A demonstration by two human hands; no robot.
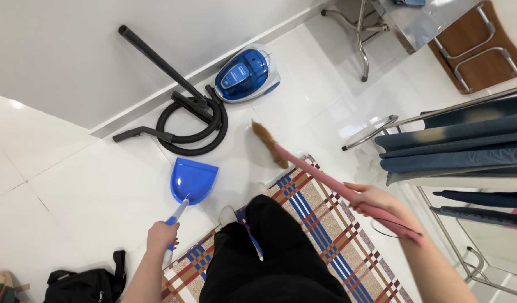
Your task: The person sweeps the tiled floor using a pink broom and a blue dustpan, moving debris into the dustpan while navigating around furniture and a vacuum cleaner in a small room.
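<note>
My left hand (162, 236) grips the blue-and-white handle of a blue dustpan (193, 179), whose pan rests on the white tiled floor ahead of me. My right hand (371, 198) holds the pink handle of a broom (320, 174). Its brown bristles (268, 143) touch the floor just beyond the corner of a plaid rug (325, 224), to the right of the dustpan. My legs in black trousers stand on the rug between both hands.
A blue canister vacuum cleaner (247, 73) with a coiled black hose (191, 120) lies by the wall. A metal rack with dark blue cloths (455, 143) stands at right. A black bag (81, 283) sits at bottom left. A metal-legged table (424, 25) is at top right.
</note>
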